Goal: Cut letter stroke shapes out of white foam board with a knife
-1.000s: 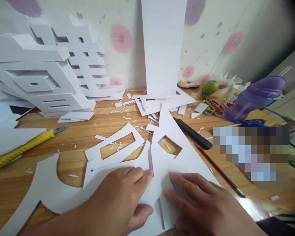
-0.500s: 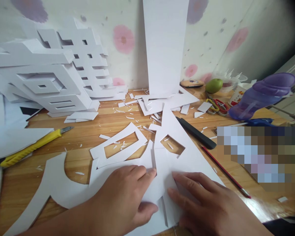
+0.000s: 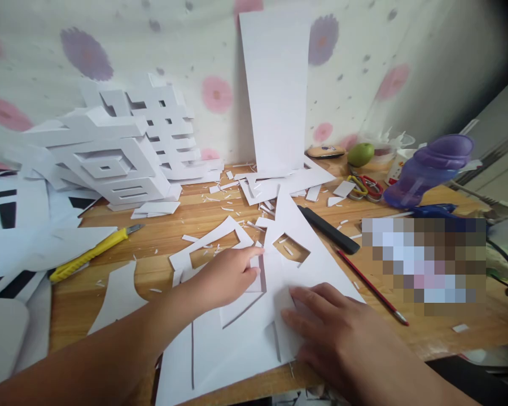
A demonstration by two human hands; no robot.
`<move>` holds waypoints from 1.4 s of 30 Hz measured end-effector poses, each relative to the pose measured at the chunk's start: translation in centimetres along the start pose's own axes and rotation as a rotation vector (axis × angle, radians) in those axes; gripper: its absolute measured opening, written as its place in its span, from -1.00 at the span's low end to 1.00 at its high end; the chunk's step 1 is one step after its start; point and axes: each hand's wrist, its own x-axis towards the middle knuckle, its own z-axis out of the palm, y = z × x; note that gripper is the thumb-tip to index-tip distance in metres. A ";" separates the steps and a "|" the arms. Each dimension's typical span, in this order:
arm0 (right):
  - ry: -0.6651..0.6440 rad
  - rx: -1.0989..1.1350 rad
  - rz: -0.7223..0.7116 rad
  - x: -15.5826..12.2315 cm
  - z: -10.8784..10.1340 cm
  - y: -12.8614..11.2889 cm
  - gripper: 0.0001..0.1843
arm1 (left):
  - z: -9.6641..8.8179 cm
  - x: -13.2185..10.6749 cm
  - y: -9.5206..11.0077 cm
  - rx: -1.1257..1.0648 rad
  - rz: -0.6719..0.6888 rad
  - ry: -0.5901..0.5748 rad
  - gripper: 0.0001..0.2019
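A large white cut-out board [image 3: 211, 349] lies on the wooden table [image 3: 440, 338] in front of me, with openings and narrow raised strips on it. My left hand [image 3: 231, 274] reaches over it, index finger stretched to a strip edge [image 3: 261, 273] and thumb apart from it. My right hand [image 3: 334, 324] rests on the board's right part, fingers spread beside another raised strip [image 3: 284, 327]. Its lower fingers are partly hidden. A curved white piece [image 3: 121, 296] lies left of the board, partly behind my left forearm.
A yellow utility knife [image 3: 95, 252] lies at left, its blade out. White built-up letter shapes [image 3: 118, 163] and a tall white panel [image 3: 275, 90] stand behind. At right are a black bar [image 3: 328, 228], red pencil [image 3: 372, 287], scissors [image 3: 366, 187] and purple bottle [image 3: 423, 169].
My left hand has moved away from me along the strip, uncovering more of the board's near part. My right hand remains on the board. The view has shifted left and up.
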 end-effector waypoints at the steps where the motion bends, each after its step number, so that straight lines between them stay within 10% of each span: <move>1: -0.025 0.012 0.018 0.0 -0.2 -0.1 -0.59 | 0.0 0.4 0.0 0.002 0.016 0.031 -0.58; 9: -0.101 0.027 0.051 0.4 -1.5 -0.9 -0.77 | 0.2 2.8 1.2 0.166 0.267 0.128 -0.70; 26: -0.071 0.018 0.028 0.5 -2.0 -1.0 -0.80 | -1.7 8.3 1.8 0.234 0.509 -0.177 -0.76; 42: -0.011 -0.062 0.000 0.0 -2.0 -1.0 -0.73 | -0.4 4.5 2.6 0.302 0.401 0.003 -0.78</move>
